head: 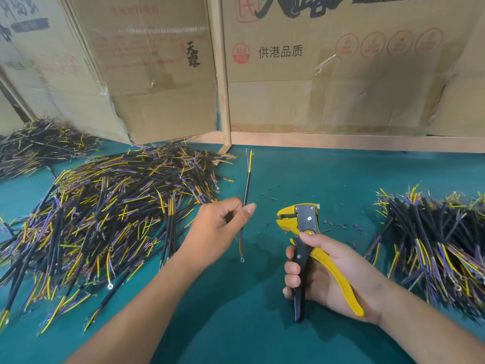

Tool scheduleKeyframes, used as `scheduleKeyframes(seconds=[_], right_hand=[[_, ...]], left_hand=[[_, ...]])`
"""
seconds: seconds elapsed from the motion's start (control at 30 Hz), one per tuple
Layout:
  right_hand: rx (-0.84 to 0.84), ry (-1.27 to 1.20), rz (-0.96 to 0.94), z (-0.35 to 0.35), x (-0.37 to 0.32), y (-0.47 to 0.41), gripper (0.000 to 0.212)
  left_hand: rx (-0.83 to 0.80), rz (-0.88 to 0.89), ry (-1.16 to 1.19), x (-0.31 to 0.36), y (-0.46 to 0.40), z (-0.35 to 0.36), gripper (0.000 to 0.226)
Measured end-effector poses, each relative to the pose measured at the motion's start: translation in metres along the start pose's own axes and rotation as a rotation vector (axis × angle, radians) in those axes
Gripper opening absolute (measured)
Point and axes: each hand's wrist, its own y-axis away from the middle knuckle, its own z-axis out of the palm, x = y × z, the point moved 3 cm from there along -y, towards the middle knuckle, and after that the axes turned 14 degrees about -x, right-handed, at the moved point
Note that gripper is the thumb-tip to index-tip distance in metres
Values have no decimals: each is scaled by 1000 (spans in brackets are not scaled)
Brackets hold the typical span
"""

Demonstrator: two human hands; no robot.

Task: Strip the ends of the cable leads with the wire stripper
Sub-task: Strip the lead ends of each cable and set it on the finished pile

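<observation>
My left hand (217, 231) pinches a single black cable (246, 183) near its middle and holds it almost upright above the green table. Yellow and blue leads stick out of the cable's top end; thin leads with a small ring terminal hang from its bottom end. My right hand (330, 274) grips the handles of a yellow and black wire stripper (305, 222), whose jaws point up and left. The stripper's jaws are a short way right of the cable and do not touch it.
A big heap of black cables (110, 211) with yellow and blue leads lies at the left, with another heap (39, 145) behind it. A further pile (441, 245) lies at the right. Insulation scraps (338, 224) dot the green table (315, 174). Cardboard boxes (328, 74) stand behind.
</observation>
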Motion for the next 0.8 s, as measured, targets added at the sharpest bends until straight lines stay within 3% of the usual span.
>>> scheduleKeyframes(seconds=[0.3, 0.53, 0.8], right_hand=[[16, 1, 2, -3, -1, -2, 37], [37, 39, 8, 7, -4, 0, 37], [41, 52, 21, 12, -4, 2, 36]], left_hand=[[89, -130, 455, -7, -5, -3, 43], [79, -151, 676, -6, -6, -2, 26], [57, -70, 525, 5, -3, -4, 18]])
